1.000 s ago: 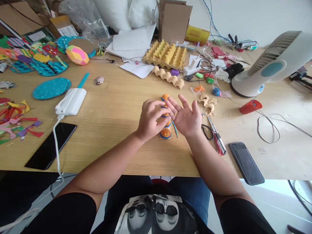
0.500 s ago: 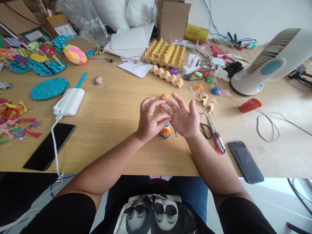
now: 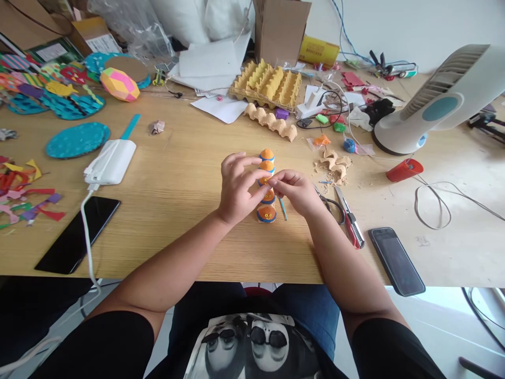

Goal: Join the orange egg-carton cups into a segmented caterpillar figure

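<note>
My left hand (image 3: 240, 184) hovers over a row of orange clay-covered egg-carton cups (image 3: 267, 213) with blue bands and small yellow faces. Its thumb and index finger come together close to the fingertips of my right hand (image 3: 295, 190), the other fingers curved and apart. My right hand is pinched closed; anything tiny between the fingertips of either hand is too small to make out. Both hands partly cover the middle cups. Beside the row, a thin blue stick (image 3: 283, 209) lies near black-handled scissors (image 3: 335, 209) and a red box cutter (image 3: 352, 226).
Phones lie at right (image 3: 396, 261) and left (image 3: 77, 235), near a white power bank (image 3: 114, 162). Egg trays (image 3: 268, 87), clay lumps (image 3: 321, 140) and carton scraps (image 3: 334, 164) sit beyond the hands. A white fan (image 3: 434, 100) and red cup (image 3: 404, 170) stand right.
My right hand has turned from open, palm up, to a pinch meeting my left fingertips. More of the orange cups shows between the hands.
</note>
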`<state>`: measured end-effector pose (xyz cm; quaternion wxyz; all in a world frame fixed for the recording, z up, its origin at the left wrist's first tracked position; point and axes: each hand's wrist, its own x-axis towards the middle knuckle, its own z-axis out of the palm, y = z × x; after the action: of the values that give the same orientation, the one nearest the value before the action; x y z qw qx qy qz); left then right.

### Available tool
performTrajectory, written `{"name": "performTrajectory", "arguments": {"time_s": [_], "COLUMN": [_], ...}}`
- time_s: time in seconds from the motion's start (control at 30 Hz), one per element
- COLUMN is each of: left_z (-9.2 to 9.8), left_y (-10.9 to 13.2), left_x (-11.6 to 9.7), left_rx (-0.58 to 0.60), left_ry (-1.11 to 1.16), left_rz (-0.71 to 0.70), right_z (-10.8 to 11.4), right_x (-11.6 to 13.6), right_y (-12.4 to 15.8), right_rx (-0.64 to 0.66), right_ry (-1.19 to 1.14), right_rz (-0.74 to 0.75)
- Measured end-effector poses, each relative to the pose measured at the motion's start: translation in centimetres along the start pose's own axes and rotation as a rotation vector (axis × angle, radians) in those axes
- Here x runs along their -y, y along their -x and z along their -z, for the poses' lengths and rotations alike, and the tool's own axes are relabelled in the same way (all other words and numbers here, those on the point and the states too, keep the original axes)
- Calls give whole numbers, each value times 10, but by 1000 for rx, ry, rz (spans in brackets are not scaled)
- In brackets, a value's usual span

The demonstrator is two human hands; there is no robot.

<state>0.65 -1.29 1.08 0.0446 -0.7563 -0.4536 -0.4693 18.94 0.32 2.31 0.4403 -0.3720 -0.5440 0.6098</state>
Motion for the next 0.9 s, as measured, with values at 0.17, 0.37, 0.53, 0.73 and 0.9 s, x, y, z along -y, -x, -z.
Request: {"name": "performTrajectory", "arguments": {"time_s": [0.17,0.37,0.53,0.73,0.9], "left_z": [-1,-4,-4,-5,-6], "left_y": [-1,-1,-1,0,0], "left_x": [4,10,10,10,10], "left_rx": [-66,-153,-146,-142,-130], "left_ry": [16,96,58,49,60], "left_rz": [49,106,139,117,110], "right_z": [7,12,11,13,15], "right_x": [-5,-12,-13,-15,-15], "right_y": [-7,-8,-9,-9,-9], "right_rx": [-211,-210,-175,-218,-214], "right_ry": [6,167,92,52,16], "right_rz": [62,120,93,54,37]}}
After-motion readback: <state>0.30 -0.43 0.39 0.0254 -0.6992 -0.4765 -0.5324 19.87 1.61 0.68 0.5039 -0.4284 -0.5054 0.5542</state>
